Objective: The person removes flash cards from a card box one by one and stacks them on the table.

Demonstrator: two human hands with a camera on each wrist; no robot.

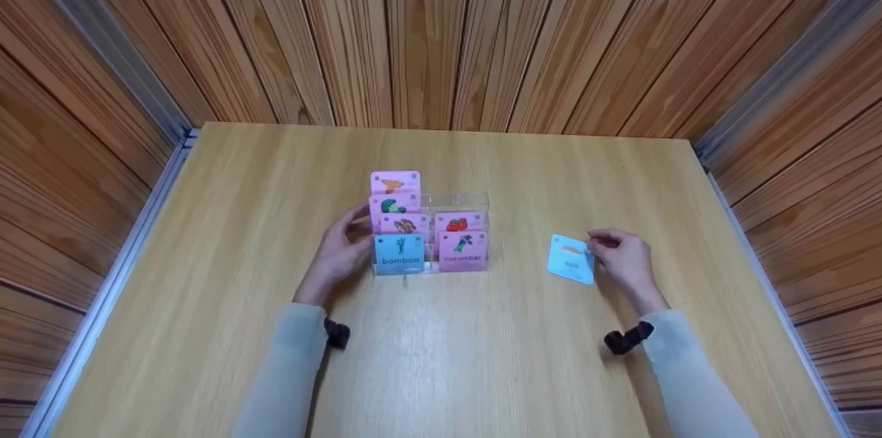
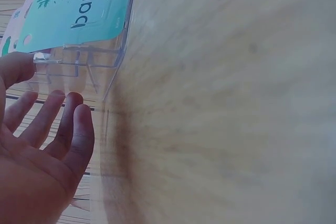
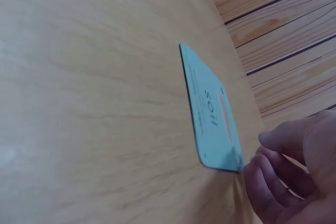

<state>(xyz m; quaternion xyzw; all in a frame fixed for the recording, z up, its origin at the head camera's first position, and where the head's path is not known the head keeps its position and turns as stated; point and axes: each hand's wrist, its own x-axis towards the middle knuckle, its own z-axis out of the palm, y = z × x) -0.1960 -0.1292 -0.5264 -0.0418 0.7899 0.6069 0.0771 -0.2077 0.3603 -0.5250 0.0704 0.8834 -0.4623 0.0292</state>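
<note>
On the right of the frame, the right hand point(image 1: 623, 262) curls its grip at a corner of the blue soil card point(image 1: 570, 262); whether it pinches, I cannot tell. Left of centre, the left hand point(image 1: 337, 255), grip loosely spread, touches the clear rack point(image 1: 455, 202) of cards.

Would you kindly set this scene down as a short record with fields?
rack: clear, standing on the table
left column: three pink cards behind the blue bamboo card
right column: pink card with a red picture behind the pink cucumber card
soil card: blue, apart from the rack
left hand: at the rack's left side
right hand: fingertips by the soil card's edge; grip unclear
</note>
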